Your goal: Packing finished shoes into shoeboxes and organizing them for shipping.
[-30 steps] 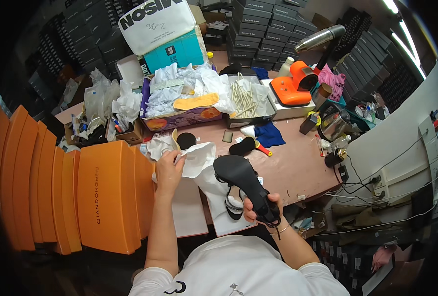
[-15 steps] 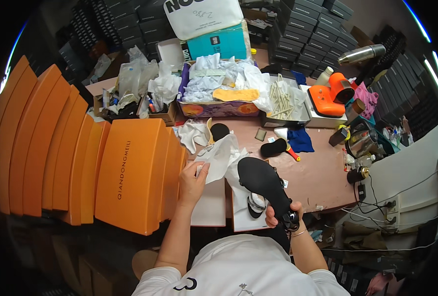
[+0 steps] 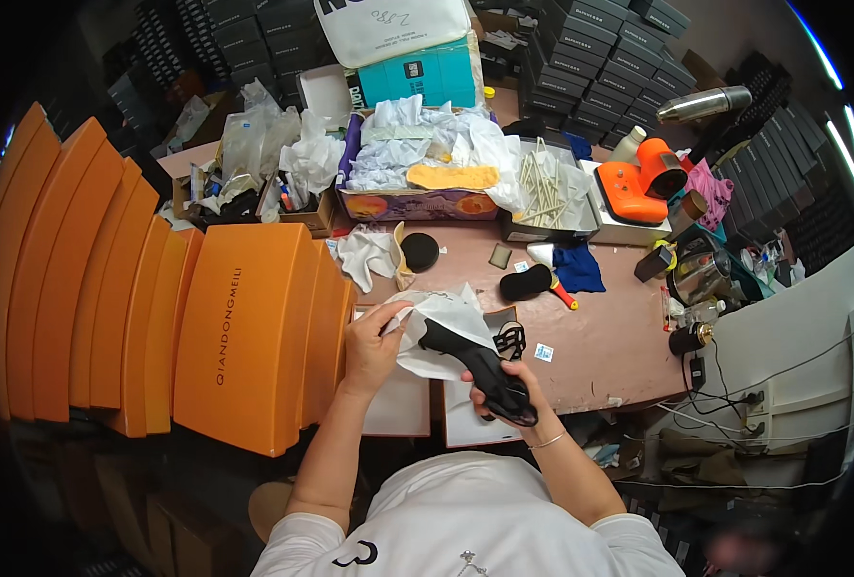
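Head view: my right hand (image 3: 504, 389) grips the black leather shoe (image 3: 480, 370) above the tabletop (image 3: 600, 337) edge. New since a second ago: my left hand (image 3: 374, 337) now pinches the white tissue paper sheet (image 3: 441, 322), drawing it over the shoe, wrapping underway.

Your right hand (image 3: 504, 389) grips a black shoe (image 3: 480, 370); your left hand (image 3: 374, 341) pinches white tissue paper (image 3: 441, 322) draped over its far end, orange boxes (image 3: 244, 337) standing just left.
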